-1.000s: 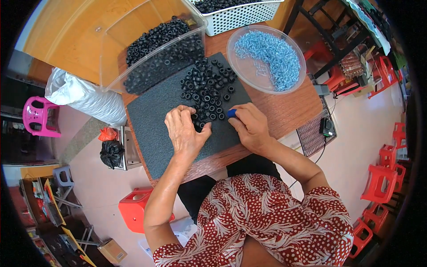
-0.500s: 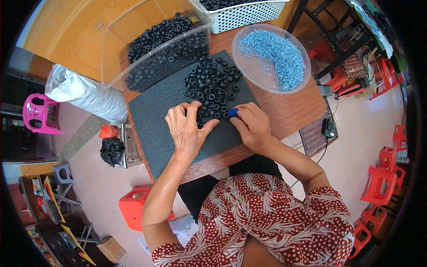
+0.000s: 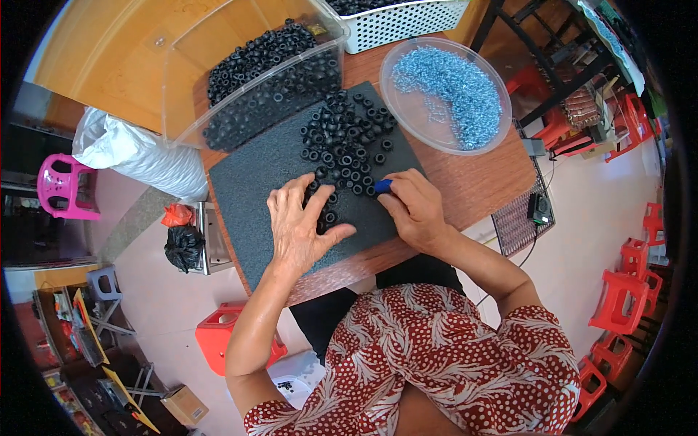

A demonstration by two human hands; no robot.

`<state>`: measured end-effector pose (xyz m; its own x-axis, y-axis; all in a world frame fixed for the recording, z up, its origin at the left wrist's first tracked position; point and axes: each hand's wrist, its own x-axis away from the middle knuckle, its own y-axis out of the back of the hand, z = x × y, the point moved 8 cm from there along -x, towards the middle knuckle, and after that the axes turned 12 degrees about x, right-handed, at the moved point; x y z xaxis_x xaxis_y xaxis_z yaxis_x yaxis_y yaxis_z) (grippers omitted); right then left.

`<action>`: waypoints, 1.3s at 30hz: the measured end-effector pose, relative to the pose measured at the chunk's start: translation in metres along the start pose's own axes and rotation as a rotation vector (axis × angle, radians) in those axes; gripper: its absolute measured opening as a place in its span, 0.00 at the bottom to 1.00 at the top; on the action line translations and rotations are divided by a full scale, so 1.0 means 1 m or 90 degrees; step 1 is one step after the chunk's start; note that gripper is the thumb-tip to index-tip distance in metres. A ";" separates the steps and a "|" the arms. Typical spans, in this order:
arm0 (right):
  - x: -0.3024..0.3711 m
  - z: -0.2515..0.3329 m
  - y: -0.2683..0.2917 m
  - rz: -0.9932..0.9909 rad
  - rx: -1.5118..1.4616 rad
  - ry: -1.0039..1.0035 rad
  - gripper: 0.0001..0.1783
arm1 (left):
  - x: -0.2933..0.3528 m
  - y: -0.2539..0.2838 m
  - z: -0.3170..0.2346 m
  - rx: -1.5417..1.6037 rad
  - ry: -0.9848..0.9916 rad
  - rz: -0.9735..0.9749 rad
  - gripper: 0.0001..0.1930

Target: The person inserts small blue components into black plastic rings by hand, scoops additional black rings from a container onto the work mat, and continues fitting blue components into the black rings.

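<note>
A heap of small black ring-shaped parts (image 3: 342, 129) lies on a dark grey mat (image 3: 251, 182). My left hand (image 3: 297, 221) rests on the mat at the heap's near left, fingers spread, with a few loose rings between thumb and forefinger. On the near right, my right hand (image 3: 418, 212) is closed, with a small blue piece (image 3: 383, 186) at its fingertips, touching or close to the outermost rings. Whether that piece is gripped or worn on a finger cannot be made out. To the right of the heap stands a round clear tray (image 3: 407, 116) of shiny light-blue pieces (image 3: 472, 102).
A clear plastic bin (image 3: 182, 94) of black rings stands at the mat's far left edge. Behind it is a white perforated basket (image 3: 407, 27). The wooden table (image 3: 487, 185) ends close to my body. A white sack (image 3: 138, 152) leans at the left; red stools (image 3: 618, 301) stand at right.
My left hand has drawn back toward me and slightly left, bringing a few rings away from the heap. My right hand has hardly moved.
</note>
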<state>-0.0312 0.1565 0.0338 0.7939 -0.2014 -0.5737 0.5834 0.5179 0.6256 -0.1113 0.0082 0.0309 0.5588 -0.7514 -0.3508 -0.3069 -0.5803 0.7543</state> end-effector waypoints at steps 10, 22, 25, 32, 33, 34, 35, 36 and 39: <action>0.001 0.000 -0.002 -0.002 -0.007 0.003 0.11 | 0.011 -0.004 0.005 -0.065 -0.014 0.012 0.22; 0.000 0.000 -0.003 0.006 0.005 0.007 0.11 | 0.008 -0.003 0.001 -0.060 -0.052 0.022 0.19; 0.001 0.001 -0.004 0.006 0.006 0.006 0.11 | 0.009 -0.005 -0.001 -0.073 -0.083 0.011 0.18; 0.001 0.000 -0.005 0.019 0.010 0.002 0.11 | 0.008 -0.011 -0.001 -0.097 -0.128 0.013 0.15; 0.000 0.001 -0.004 0.015 0.018 0.006 0.11 | 0.007 -0.010 -0.003 -0.106 -0.151 -0.009 0.14; 0.001 0.001 -0.004 0.010 0.026 0.009 0.11 | 0.008 -0.008 -0.006 -0.116 -0.174 -0.032 0.13; 0.001 0.002 -0.005 0.013 0.024 0.009 0.11 | 0.009 -0.009 -0.007 -0.116 -0.171 -0.032 0.13; 0.001 0.002 -0.006 0.016 0.025 0.007 0.11 | 0.009 -0.011 -0.007 -0.138 -0.166 -0.027 0.12; 0.000 0.001 -0.007 0.022 0.025 0.002 0.11 | 0.006 -0.011 -0.007 -0.136 -0.141 -0.004 0.14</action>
<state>-0.0352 0.1522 0.0302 0.8128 -0.1810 -0.5537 0.5625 0.4911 0.6652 -0.0991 0.0118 0.0246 0.3722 -0.8113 -0.4508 -0.1223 -0.5243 0.8427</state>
